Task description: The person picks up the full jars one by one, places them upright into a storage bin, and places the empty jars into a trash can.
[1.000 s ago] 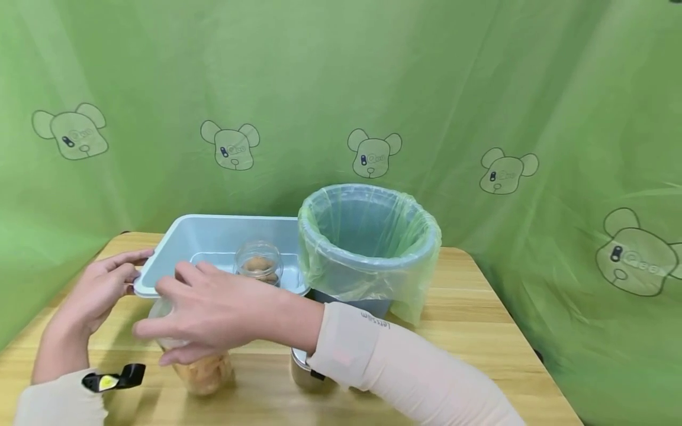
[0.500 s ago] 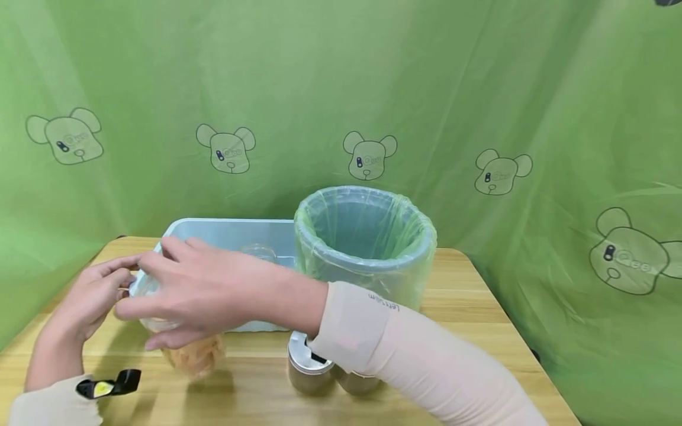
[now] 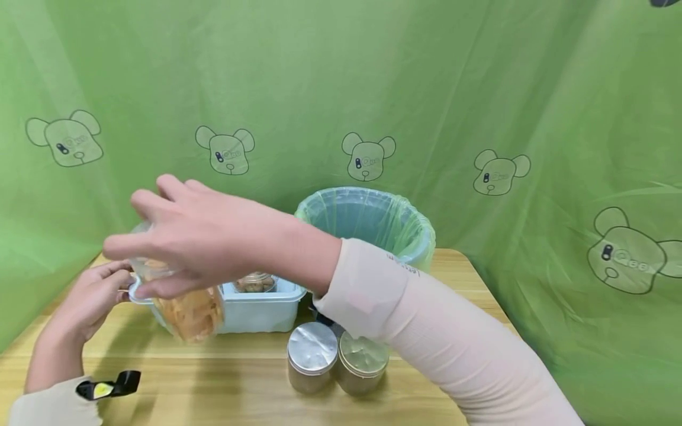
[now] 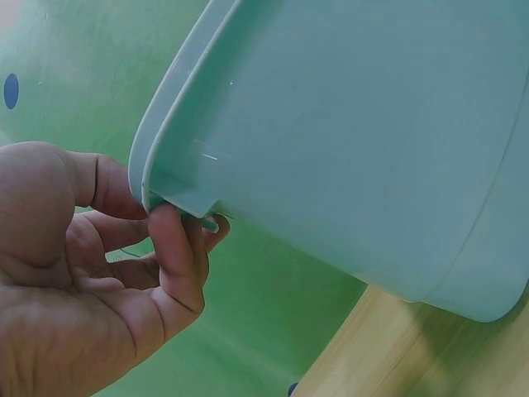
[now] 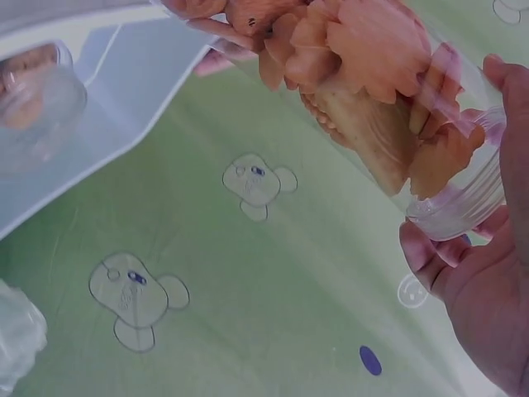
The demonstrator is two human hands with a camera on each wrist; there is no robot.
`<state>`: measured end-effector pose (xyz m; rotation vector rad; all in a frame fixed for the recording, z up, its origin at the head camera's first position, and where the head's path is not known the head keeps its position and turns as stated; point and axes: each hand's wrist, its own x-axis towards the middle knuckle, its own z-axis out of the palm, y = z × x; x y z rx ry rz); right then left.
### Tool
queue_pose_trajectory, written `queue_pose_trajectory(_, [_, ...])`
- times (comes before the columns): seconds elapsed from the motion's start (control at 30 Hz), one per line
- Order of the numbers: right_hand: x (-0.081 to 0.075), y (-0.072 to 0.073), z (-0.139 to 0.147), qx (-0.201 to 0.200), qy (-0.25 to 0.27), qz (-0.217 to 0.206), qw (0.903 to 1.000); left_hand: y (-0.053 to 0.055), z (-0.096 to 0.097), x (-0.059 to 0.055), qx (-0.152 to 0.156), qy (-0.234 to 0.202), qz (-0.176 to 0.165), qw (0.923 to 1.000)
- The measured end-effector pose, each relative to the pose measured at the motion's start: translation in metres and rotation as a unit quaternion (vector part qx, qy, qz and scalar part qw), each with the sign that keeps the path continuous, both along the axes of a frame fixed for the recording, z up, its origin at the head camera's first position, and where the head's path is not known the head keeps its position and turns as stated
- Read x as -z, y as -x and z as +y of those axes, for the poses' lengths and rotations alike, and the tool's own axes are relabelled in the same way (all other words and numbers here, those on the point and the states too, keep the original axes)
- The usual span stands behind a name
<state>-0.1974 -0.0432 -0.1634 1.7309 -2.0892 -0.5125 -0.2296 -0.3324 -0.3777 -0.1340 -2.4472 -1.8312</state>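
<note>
Right hand (image 3: pixel 186 236): fingers curled round the neck of the clear jar (image 3: pixel 190 313), held tilted above the table (image 3: pixel 245 390) near the blue tub (image 3: pixel 261 313). Left hand (image 3: pixel 93 296) pinches the tub's corner. Jar likely light, stiff, slippery; ridged neck gives best hold.

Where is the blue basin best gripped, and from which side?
Probably the rim at the near left corner of the blue basin, coming from the left, where the left hand holds it. The projecting lip suits a pinch between thumb and fingers, while the lined bin stands by the opposite end.
</note>
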Motion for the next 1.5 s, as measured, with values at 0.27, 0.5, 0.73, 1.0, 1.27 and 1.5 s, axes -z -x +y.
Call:
queue_pose_trajectory(0.27, [-0.02,0.013,-0.003,0.045,-0.007,0.012,0.9989,0.001,0.002,-0.002,0.003,0.048,-0.007,0.9988])
queue_pose_trajectory(0.5, [-0.027,0.027,-0.009,0.073,-0.003,0.016,0.9972,0.002,0.0,-0.002,0.008,0.011,0.007,0.9999])
queue_pose_trajectory(0.73, [-0.026,0.043,-0.014,0.086,0.008,0.008,0.9963,0.001,0.003,-0.001,0.004,0.008,0.002,1.0])
queue_pose_trajectory(1.0, [-0.016,0.063,-0.022,0.103,0.018,-0.051,0.9932,0.002,0.003,-0.002,-0.009,0.035,0.002,0.9994])
queue_pose_trajectory(1.27, [0.001,0.081,-0.032,0.126,0.007,-0.062,0.9901,0.002,0.002,-0.003,-0.014,0.035,-0.005,0.9993])
queue_pose_trajectory(1.5, [0.018,0.095,-0.035,0.143,-0.004,-0.079,0.9866,0.003,0.003,-0.004,-0.016,0.044,-0.006,0.9989])
